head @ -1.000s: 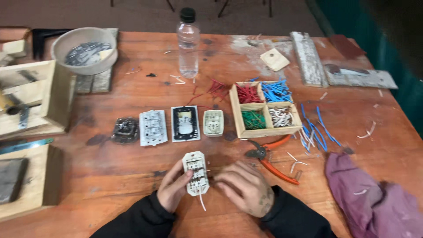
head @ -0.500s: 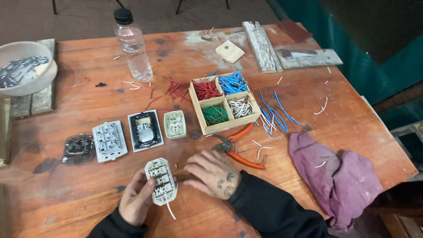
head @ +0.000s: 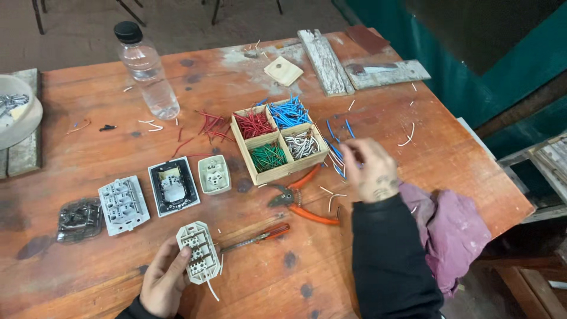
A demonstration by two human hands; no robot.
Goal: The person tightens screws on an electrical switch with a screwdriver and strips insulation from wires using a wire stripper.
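My left hand grips a white switch module at the table's near edge, a white wire hanging from its lower end. My right hand is raised to the right of a wooden divided box holding red, blue, green and white wire pieces. Its fingers hover over loose blue wire pieces lying on the table; they are blurred, so whether they pinch a wire is unclear. Orange-handled pliers lie just left of that hand. A small orange-handled screwdriver rests beside the module.
A row of switch parts lies left of centre on the wooden table. A plastic water bottle stands at the back. A purple cloth sits at the right edge. A grey bowl is at far left.
My right hand left the switch module and moved right, past the pliers, to the loose blue wires. The left hand now holds the module alone. The view shifted right.
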